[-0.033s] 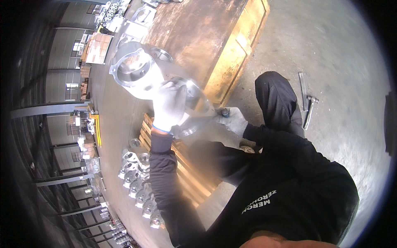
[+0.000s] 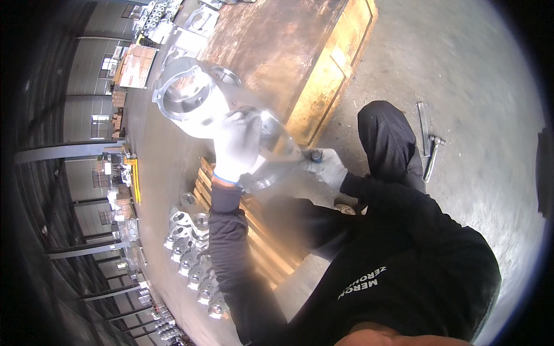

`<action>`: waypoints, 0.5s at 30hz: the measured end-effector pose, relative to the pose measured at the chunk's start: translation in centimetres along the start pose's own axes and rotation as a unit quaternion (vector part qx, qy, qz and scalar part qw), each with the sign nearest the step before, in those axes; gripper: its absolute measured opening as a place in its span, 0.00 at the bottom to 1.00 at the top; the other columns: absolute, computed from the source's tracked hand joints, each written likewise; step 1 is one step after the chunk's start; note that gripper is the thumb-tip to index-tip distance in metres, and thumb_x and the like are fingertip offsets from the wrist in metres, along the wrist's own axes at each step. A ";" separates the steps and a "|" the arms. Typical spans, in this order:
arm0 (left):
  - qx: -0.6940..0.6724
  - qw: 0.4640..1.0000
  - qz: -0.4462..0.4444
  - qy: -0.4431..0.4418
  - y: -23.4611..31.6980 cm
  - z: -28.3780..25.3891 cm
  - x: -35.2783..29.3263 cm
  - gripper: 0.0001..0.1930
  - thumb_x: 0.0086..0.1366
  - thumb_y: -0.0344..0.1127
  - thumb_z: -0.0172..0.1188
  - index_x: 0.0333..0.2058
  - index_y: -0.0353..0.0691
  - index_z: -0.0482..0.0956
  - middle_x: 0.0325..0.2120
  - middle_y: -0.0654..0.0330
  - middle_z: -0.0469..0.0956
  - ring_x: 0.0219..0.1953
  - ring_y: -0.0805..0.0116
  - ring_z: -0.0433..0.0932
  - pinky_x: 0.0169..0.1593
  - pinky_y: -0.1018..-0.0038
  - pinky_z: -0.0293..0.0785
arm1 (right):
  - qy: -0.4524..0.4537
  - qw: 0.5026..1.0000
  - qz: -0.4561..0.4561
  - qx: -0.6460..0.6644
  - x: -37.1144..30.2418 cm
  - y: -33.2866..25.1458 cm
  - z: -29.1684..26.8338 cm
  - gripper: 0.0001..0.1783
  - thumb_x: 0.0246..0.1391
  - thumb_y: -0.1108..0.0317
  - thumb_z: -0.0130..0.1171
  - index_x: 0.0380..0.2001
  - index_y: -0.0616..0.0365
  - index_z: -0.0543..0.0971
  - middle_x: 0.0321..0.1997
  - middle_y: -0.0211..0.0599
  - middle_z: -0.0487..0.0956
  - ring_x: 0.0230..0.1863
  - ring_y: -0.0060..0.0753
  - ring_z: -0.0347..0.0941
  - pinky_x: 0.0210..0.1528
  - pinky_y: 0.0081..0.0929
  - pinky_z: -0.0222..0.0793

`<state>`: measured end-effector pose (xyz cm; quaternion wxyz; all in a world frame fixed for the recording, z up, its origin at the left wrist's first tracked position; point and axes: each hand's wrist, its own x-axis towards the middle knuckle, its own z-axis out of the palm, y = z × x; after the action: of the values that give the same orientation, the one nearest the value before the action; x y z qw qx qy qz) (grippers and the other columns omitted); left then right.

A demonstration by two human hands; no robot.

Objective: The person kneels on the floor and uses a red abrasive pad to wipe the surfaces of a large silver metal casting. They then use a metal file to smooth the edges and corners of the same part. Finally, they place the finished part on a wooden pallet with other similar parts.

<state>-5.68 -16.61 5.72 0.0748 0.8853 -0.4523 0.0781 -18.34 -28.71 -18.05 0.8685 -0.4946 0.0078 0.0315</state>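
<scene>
A large silver metal casting [image 2: 209, 118] is held up before me, with a round flanged opening at its upper left end. My left hand [image 2: 238, 147], in a white glove, grips the casting's middle; glare washes out part of the fingers. My right hand [image 2: 329, 168], gloved too, is closed around a small dark cylindrical piece [image 2: 315, 155] at the casting's right end. Whether that piece is a tool handle, I cannot tell. Its far end is hidden or blurred against the metal.
A worn wooden-topped table [image 2: 271, 40] with a yellowish side stands ahead. Several similar castings [image 2: 196, 271] sit beside a wooden pallet [image 2: 265, 248] at lower left. A hammer [image 2: 434, 155] and a flat metal bar [image 2: 423, 124] lie on the floor at right.
</scene>
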 end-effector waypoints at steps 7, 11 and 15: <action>-0.010 0.982 -0.181 0.054 -0.6 3.1 7.0 0.22 0.76 0.47 0.49 0.36 0.35 0.85 0.32 0.45 0.82 0.39 0.43 0.81 0.51 0.53 0.74 | 0.150 0.985 -0.040 0.081 5.7 -3.8 -4.0 0.19 0.60 0.53 0.73 0.38 0.58 0.81 0.25 0.30 0.79 0.16 0.20 0.72 0.16 0.21 0.66; 0.063 0.961 -0.266 -0.038 -0.9 3.1 14.6 0.33 0.76 0.61 0.41 0.42 0.37 0.88 0.41 0.42 0.85 0.47 0.39 0.83 0.58 0.51 0.73 | 0.187 0.972 -0.058 0.126 11.0 -4.2 -8.1 0.14 0.65 0.56 0.66 0.33 0.54 0.80 0.21 0.27 0.75 0.13 0.23 0.69 0.14 0.23 0.65; 0.076 0.950 -0.302 0.001 -0.7 3.8 18.4 0.37 0.74 0.64 0.38 0.42 0.38 0.88 0.45 0.42 0.85 0.52 0.39 0.82 0.60 0.51 0.72 | 0.238 0.969 -0.061 0.002 13.6 -3.7 -11.4 0.12 0.65 0.57 0.65 0.40 0.53 0.81 0.31 0.32 0.82 0.22 0.25 0.75 0.20 0.25 0.69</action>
<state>5.80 -31.53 5.74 0.0274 0.9835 -0.1564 0.0870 -4.30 -39.74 -21.26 0.8431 -0.4857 0.1839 -0.1397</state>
